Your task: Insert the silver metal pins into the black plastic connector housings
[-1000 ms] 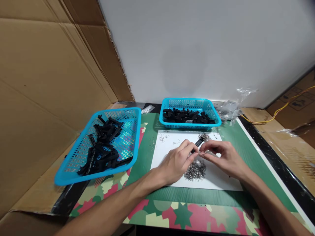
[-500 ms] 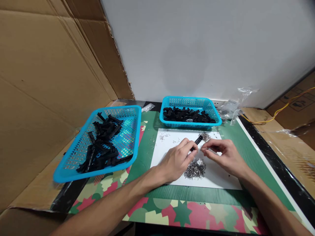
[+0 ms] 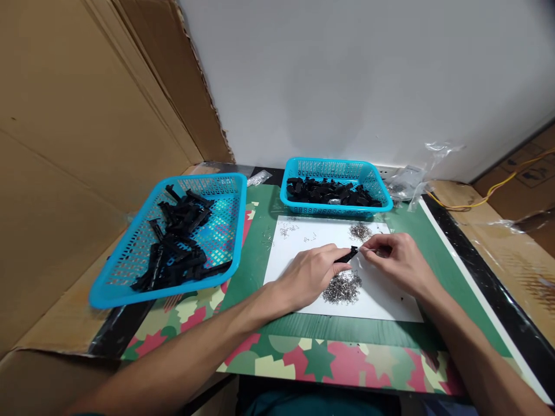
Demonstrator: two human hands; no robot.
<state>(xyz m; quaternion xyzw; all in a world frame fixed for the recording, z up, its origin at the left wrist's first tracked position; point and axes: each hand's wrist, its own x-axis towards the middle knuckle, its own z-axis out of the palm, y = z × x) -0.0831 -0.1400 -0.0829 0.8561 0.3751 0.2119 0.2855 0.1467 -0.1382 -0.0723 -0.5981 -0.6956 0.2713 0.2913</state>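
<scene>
My left hand (image 3: 313,273) is closed around a slim black plastic part (image 3: 347,256), whose far end points to the right. Close beside that end, my right hand (image 3: 398,259) pinches a thin metal piece (image 3: 370,249) between thumb and fingertips. Its exact kind is too small to make out, and I cannot tell whether it touches the plastic. Under the hands lies a white sheet (image 3: 381,300) with a heap of small metal pieces (image 3: 342,290) just below the left fingers. A smaller metal heap (image 3: 359,231) sits beyond the hands.
A large blue basket (image 3: 237,248) of long black plastic parts (image 3: 180,254) stands at the left. Behind the sheet is another blue basket (image 3: 299,207) with smaller black parts (image 3: 329,192). Clear plastic bags (image 3: 405,184) and a yellow cable (image 3: 489,193) lie at the back right.
The black part has tilted flatter, its end turning right toward my right fingertips, and the two hands have come closer together. The camera view has shifted slightly.
</scene>
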